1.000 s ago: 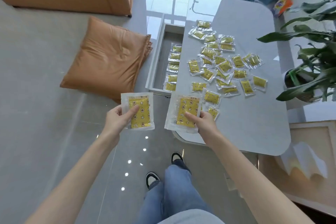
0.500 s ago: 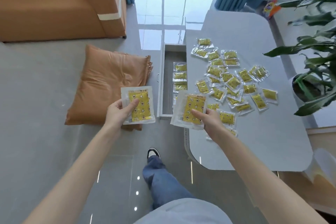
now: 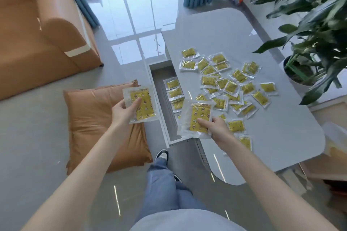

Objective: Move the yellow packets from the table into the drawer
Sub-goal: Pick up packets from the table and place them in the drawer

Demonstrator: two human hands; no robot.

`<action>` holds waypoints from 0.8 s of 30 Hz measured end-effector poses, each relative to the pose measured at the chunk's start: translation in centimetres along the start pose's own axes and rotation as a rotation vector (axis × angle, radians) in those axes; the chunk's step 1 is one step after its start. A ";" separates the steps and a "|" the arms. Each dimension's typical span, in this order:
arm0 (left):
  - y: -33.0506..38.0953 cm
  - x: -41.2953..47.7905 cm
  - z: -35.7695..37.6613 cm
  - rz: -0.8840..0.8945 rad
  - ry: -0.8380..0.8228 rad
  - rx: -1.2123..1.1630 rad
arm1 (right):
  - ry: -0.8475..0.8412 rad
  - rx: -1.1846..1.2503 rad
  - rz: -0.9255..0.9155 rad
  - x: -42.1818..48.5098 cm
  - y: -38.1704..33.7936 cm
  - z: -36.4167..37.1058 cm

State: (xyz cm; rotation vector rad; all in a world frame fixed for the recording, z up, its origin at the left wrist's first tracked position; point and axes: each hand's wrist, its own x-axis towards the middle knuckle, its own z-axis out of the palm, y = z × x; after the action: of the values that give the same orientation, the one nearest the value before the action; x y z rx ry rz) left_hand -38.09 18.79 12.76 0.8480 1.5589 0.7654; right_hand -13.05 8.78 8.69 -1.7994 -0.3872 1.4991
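My left hand pinches a yellow packet in clear wrap, held above the floor cushion just left of the drawer. My right hand pinches another yellow packet over the near end of the open drawer. Inside the drawer lie several yellow packets in a row. Many more packets are scattered over the grey table, to the right of the drawer.
An orange cushion lies on the floor left of the drawer, and an orange sofa stands behind it. A potted plant leans over the table's right side. My legs and shoes are below the drawer.
I have stepped forward, so the table and drawer look closer. Both hands, each with its packet, have come nearer the drawer; the right packet now hangs over its near end.
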 end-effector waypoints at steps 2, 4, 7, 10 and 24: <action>0.6 1.9 1.0 -0.007 -0.019 0.037 | 0.025 0.040 0.005 0.5 -0.5 0.1; 1.4 4.0 2.3 -0.021 -0.071 0.084 | 0.062 0.093 0.017 1.2 -1.2 0.2; 2.2 7.3 4.2 -0.044 -0.161 0.183 | 0.117 0.167 0.025 2.4 -1.8 0.4; 3.5 10.2 6.2 -0.066 -0.248 0.268 | 0.198 0.239 0.040 3.6 -2.4 0.6; 7.6 13.1 15.3 0.037 -0.525 0.512 | 0.464 0.520 0.065 2.7 -2.8 -0.2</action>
State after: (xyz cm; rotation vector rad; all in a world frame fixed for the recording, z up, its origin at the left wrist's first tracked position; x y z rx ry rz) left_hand -23.35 34.26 10.26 1.3298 1.2694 0.1289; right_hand -11.49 12.30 8.75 -1.6661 0.2719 1.0448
